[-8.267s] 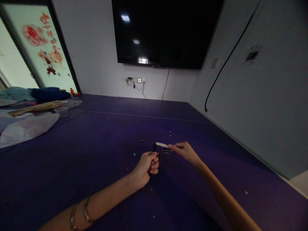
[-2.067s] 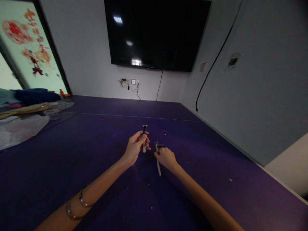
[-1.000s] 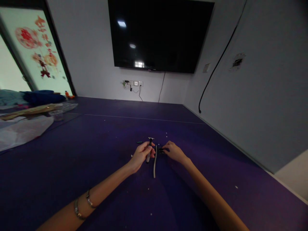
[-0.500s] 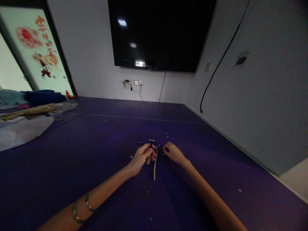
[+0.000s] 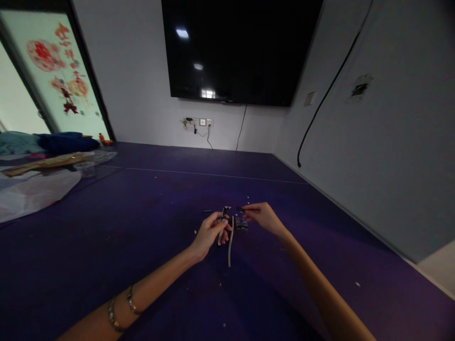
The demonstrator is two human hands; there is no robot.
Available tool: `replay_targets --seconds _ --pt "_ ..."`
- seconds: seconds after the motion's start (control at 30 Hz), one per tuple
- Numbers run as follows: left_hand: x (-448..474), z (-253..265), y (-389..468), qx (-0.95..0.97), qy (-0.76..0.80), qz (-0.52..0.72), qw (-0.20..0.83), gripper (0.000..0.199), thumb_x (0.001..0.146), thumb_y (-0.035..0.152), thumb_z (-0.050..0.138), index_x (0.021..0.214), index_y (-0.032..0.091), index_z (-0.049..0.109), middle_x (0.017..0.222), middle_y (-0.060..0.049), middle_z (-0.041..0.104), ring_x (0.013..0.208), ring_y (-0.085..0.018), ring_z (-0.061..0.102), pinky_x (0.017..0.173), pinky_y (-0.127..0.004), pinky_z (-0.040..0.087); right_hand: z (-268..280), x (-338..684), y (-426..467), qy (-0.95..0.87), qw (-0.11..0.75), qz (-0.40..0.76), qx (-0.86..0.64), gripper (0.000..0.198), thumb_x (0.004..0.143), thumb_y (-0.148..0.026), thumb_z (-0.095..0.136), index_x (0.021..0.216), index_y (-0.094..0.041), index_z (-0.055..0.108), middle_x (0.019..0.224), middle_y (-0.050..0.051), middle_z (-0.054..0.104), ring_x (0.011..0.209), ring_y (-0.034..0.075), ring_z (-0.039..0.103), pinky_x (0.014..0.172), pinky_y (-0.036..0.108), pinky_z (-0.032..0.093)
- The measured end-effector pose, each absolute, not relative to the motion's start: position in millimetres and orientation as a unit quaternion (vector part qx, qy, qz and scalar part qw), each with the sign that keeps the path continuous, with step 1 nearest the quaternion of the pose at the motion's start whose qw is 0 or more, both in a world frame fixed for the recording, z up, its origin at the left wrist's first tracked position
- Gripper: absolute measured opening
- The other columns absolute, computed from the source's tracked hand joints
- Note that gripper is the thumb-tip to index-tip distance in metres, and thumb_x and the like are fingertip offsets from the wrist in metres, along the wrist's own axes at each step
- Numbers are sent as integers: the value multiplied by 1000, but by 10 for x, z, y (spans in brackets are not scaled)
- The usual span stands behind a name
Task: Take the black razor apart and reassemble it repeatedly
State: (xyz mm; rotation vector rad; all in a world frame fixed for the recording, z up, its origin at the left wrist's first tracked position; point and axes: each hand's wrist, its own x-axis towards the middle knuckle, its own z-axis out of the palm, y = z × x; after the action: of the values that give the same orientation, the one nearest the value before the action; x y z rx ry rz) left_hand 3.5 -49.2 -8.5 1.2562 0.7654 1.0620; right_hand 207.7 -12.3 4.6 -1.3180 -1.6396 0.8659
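Observation:
My left hand (image 5: 209, 234) is closed round a slim grey-and-black tool (image 5: 221, 236) with a pale, narrow crosswise head; much of its handle is hidden by the fingers. Between the thumb and fingers of my right hand (image 5: 262, 217) is a small dark stick-like piece (image 5: 241, 209), its tip pointing left toward the tool's head. A small clear pack (image 5: 242, 223) with dark contents lies just below that piece. Beside my left fingers, a thin pale strip (image 5: 230, 248) runs toward me on the purple surface. Another short dark piece (image 5: 207, 211) lies to the left of the tool.
The purple surface (image 5: 159, 189) carries scattered white scraps. Plastic sheeting (image 5: 46, 194), a brown flat piece (image 5: 46, 164) and dark blue cloth (image 5: 67, 142) lie at the far left. A television (image 5: 238, 52) and sockets (image 5: 202, 122) are on the back wall; a black cable (image 5: 325, 97) hangs at right.
My right hand has lifted up from the clear pack with the small dark piece pinched in it, uncovering the pack. The tool in my left hand has turned slightly.

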Motion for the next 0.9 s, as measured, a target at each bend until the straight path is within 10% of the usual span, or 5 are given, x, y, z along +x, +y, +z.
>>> replay_targets --seconds 0.3,0.9 --pt "77 -158 -549 543 370 497 567 37 75 45 58 99 16 56 53 8 42 38 -5 35 37 -17 27 243 1959 -282 -636 437 373 -515 23 71 -13 57 90 -13 71 70 5 71 63 16 67 65 31 57" --pt "143 -124 -687 599 292 476 573 24 78 36 59 91 15 55 78 -5 63 68 -15 60 70 -30 46 451 1935 -484 -641 471 406 -450 22 66 -26 67 84 -14 71 76 6 72 74 21 68 71 34 55"
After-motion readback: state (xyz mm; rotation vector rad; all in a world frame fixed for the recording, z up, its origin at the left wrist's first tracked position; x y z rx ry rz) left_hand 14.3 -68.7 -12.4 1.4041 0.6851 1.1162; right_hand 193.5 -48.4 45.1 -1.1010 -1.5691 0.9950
